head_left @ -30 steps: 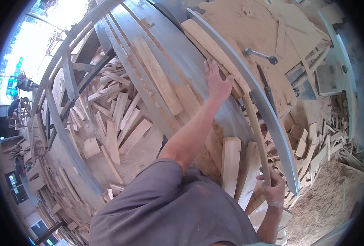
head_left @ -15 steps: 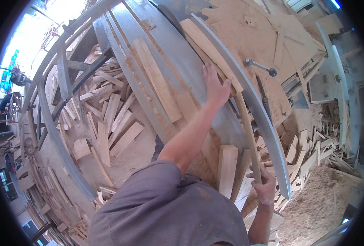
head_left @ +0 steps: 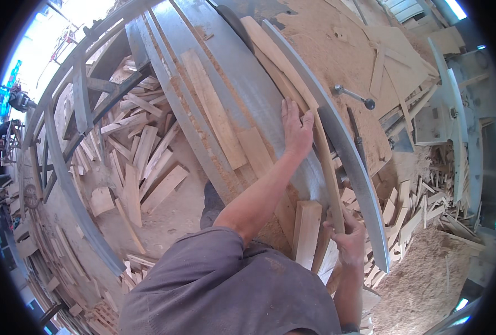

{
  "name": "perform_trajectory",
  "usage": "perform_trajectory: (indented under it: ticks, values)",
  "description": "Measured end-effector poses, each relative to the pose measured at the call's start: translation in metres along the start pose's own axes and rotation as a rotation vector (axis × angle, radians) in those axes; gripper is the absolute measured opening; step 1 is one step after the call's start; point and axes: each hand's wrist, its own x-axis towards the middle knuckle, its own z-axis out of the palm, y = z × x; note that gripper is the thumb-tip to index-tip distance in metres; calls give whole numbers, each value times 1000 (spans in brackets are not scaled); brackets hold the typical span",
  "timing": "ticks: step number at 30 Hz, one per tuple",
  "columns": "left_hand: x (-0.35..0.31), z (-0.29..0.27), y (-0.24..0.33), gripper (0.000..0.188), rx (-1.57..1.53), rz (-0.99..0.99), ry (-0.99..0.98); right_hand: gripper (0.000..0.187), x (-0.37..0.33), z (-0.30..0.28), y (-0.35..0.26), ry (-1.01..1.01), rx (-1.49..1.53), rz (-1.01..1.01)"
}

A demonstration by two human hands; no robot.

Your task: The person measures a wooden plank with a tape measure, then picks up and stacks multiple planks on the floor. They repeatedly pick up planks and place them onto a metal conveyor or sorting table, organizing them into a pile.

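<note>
A long, narrow wooden board (head_left: 325, 159) lies lengthwise on the grey metal machine table (head_left: 234, 61), beside a long metal fence (head_left: 351, 151). My left hand (head_left: 297, 131) rests against the board's left side around its middle, fingers stretched out and thumb near its upper edge. At the board's near end, my right hand (head_left: 348, 237) is closed on it, fingers wrapped around the tip. Past my left hand, the board's far part runs along the fence.
On the table left of my arm lie a loose plank (head_left: 214, 109) and a shorter piece (head_left: 254, 148). A thick wooden block (head_left: 306, 231) stands near my body. Offcuts (head_left: 147, 156) pile up on the floor at left, more (head_left: 410, 212) at right. A handled metal rod (head_left: 355, 96) projects beyond the fence.
The board has shifted and turned slightly, baring a dark stretch of the fence. My right hand has moved a little left and forward with its end; my left hand sits slightly nearer me.
</note>
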Motion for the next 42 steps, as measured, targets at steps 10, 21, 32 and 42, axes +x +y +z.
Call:
perform_trajectory:
  ticks: [10,21,32,42]
  values:
    - [12,-80,13,59,100,-25,138,84,31,29,-3,-39,28,-84]
    - [105,-303,-53,86,462,-147,473,87,46,68,-40,-24,-15,-76]
    - [80,-282,-46,99,578,-248,412,91,76,91,-46,-13,-24,-123]
    - [74,-275,-29,102,680,-316,385,93,98,114,-63,-25,-3,-113]
